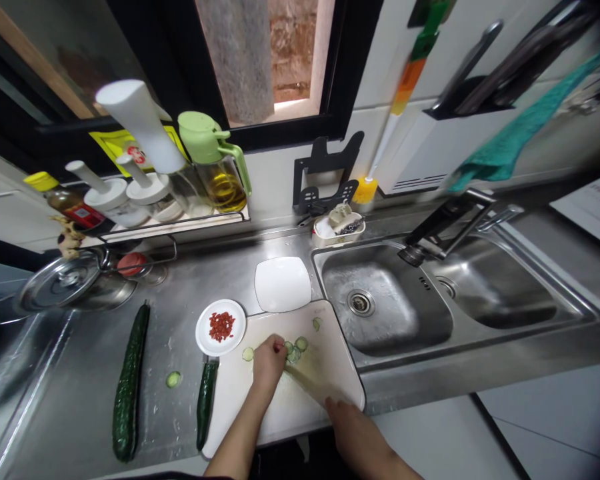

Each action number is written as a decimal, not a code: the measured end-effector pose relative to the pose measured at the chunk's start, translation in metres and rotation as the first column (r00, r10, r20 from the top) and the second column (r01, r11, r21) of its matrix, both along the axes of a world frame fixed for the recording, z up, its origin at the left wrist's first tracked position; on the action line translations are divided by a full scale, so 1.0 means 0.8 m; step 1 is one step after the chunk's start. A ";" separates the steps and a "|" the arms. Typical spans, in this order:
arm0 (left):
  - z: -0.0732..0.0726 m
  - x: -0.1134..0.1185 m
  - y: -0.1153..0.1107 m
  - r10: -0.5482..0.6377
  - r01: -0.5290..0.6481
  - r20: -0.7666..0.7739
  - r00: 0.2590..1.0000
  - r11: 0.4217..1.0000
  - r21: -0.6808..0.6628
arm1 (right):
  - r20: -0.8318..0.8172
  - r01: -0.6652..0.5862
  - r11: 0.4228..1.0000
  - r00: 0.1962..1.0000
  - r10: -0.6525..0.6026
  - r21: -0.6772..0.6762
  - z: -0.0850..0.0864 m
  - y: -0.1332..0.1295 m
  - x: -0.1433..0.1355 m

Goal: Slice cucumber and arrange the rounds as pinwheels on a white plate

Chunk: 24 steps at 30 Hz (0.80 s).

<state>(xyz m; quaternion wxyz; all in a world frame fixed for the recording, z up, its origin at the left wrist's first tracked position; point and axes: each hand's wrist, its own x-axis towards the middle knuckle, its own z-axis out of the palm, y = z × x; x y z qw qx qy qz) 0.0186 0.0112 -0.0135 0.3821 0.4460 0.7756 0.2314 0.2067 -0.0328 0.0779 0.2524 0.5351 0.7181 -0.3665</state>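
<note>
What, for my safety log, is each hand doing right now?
Left hand: bunched beside cucumber slices; grip unclear.
Right hand: closed, apparently on a blurred knife.

Room along grey steel counter (163,427) between long dark-green cucumber (129,393) and shorter dark-green cucumber (207,405), round white plate (203,328) and square white dish (283,284) blocking far side of pale cutting board (337,340), open steel sink basin (400,300) rightward, black faucet (427,227) overhanging it.

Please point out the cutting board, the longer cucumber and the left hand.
Cutting board (300,412), head view, bare surface between the hands.
Longer cucumber (130,387), head view, middle of its green skin.
Left hand (269,364), head view, back of the hand.
</note>
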 end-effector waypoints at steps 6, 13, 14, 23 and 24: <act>0.004 -0.022 -0.018 0.024 -0.024 0.021 0.999 0.999 -0.038 | -0.021 -0.007 1.000 1.000 0.007 0.002 0.003 0.000 0.007; 0.003 -0.031 -0.035 0.048 -0.049 -0.021 0.999 0.998 -0.045 | -0.024 -0.035 0.996 0.999 0.037 0.081 -0.003 0.001 -0.009; 0.003 -0.030 -0.036 0.047 -0.048 -0.033 0.998 0.998 -0.047 | -0.018 -0.035 0.995 0.999 0.037 0.089 -0.002 0.003 -0.013; 0.004 -0.029 -0.034 0.051 -0.054 -0.049 0.998 0.996 -0.070 | 0.031 -0.054 0.991 0.998 0.051 0.123 0.003 0.010 -0.033; 0.004 -0.029 -0.034 0.053 -0.056 -0.047 0.997 0.996 -0.071 | 0.034 -0.053 0.991 0.998 0.049 0.126 0.002 0.010 -0.033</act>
